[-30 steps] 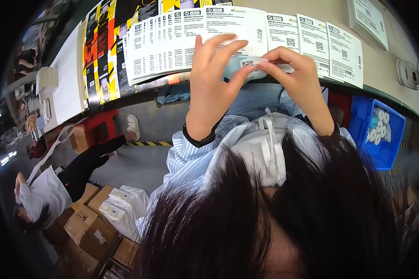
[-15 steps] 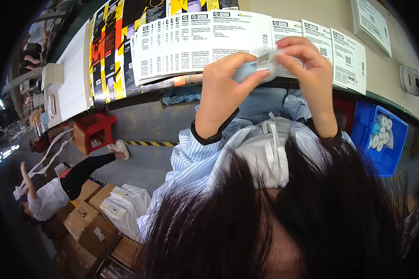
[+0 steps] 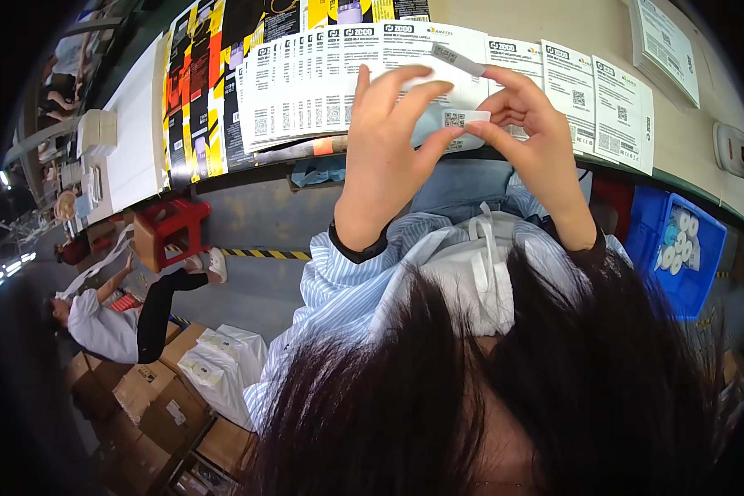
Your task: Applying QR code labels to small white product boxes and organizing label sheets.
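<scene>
My left hand (image 3: pixel 388 153) has its index and middle fingers raised and spread. Its thumb presses on a label roll (image 3: pixel 427 124), pale blue at the side, partly hidden by that hand. From the roll comes a white strip of labels (image 3: pixel 469 117) printed with square codes. The thumb of my right hand (image 3: pixel 533 124) pinches the strip's end, with the fingers curled behind. On the right index fingertip a small grey-silver label (image 3: pixel 458 59) sticks out, loose from the strip. Under both hands lies a fanned row of white printed sheets (image 3: pixel 306 91), overlapping at the left.
A sheet stack (image 3: pixel 665 50) sits at the far right of the table, near a white device (image 3: pixel 733 150). Black-yellow printed cartons (image 3: pixel 194 91) lie left. Below right stands a blue bin (image 3: pixel 703 273) holding white rolls. A red stool (image 3: pixel 174 236), boxes (image 3: pixel 153 405) and a person (image 3: pixel 107 322) are lower left.
My hands have moved slightly apart. The left fingers have lifted and spread, and a grey-silver label now shows on the right index fingertip. The person at lower left has shifted and lowered an arm.
</scene>
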{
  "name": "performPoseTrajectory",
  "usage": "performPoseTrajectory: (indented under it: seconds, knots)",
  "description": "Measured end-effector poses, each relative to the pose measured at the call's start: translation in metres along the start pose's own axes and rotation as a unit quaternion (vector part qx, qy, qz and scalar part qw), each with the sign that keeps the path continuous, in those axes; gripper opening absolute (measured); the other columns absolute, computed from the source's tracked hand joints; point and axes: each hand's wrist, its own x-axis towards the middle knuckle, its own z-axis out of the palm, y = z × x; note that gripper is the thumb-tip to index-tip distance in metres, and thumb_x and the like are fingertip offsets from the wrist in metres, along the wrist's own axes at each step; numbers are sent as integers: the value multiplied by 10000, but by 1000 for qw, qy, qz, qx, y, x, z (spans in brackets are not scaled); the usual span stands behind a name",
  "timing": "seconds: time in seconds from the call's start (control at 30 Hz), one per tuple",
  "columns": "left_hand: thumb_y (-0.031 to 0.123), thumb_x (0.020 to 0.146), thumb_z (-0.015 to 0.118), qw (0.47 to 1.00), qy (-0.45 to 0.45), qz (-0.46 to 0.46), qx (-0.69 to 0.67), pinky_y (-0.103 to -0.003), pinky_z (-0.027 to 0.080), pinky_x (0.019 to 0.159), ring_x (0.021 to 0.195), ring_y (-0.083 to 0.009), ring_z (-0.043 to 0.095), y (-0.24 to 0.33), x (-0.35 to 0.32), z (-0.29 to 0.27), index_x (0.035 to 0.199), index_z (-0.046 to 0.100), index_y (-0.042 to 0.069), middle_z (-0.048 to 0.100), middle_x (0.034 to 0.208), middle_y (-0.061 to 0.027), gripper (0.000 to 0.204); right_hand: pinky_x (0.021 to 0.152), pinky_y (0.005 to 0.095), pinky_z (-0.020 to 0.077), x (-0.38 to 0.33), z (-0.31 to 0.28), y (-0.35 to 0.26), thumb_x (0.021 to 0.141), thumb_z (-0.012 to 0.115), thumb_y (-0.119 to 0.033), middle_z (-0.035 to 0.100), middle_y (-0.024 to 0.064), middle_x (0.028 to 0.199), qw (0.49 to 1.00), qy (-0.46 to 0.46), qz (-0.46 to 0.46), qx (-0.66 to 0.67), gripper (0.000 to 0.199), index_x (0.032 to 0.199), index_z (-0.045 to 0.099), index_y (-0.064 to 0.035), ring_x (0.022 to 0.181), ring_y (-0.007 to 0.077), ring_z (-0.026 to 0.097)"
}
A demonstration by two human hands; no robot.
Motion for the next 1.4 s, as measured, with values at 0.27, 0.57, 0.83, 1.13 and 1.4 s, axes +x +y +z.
performPoseTrajectory:
  seconds: [0.27, 0.57, 0.83, 1.13, 1.4]
  knots:
    - [37, 709, 662, 977, -74, -95, -176, -416, 390, 969, 604, -291, 566, -5, -5, 2, 774, 601, 9, 605, 694, -114, 93, 700, 201, 467, 8, 2, 8, 744, 663, -4, 608, 67, 832, 993, 79, -80, -45, 475, 1182, 479, -4, 749, 92, 583]
    - [90, 702, 714, 968, -109, -142, -177, -229, 432, 596, 638, -116, 567, -7, -6, 0, 788, 630, -13, 629, 722, -65, 159, 661, 183, 456, 13, -3, -1, 744, 669, 3, 600, 62, 798, 994, 7, 50, 94, 436, 1127, 462, 21, 709, 81, 568]
    - [63, 696, 711, 916, -116, -282, -261, -243, 468, 650, 594, -53, 520, -13, -9, -14, 730, 629, -33, 596, 625, -30, 130, 678, 234, 448, 40, -30, -10, 733, 645, 46, 604, 111, 819, 991, 128, -25, 43, 551, 1198, 352, 82, 755, 144, 577]
    - [117, 693, 697, 959, -153, -138, -192, -343, 466, 876, 718, -288, 657, -31, -21, 2, 729, 648, 6, 588, 575, -158, 127, 578, 218, 481, 55, 3, 40, 728, 682, -4, 598, 57, 734, 991, 98, 74, 45, 564, 1205, 382, 22, 628, 100, 579]
    - [147, 697, 699, 956, -176, -166, -167, -388, 491, 776, 997, -391, 568, -35, -26, 5, 765, 663, 24, 615, 674, -197, 146, 598, 220, 499, 58, 16, 52, 724, 683, 4, 600, 65, 732, 990, 117, 70, 38, 556, 1197, 389, 13, 625, 102, 588]
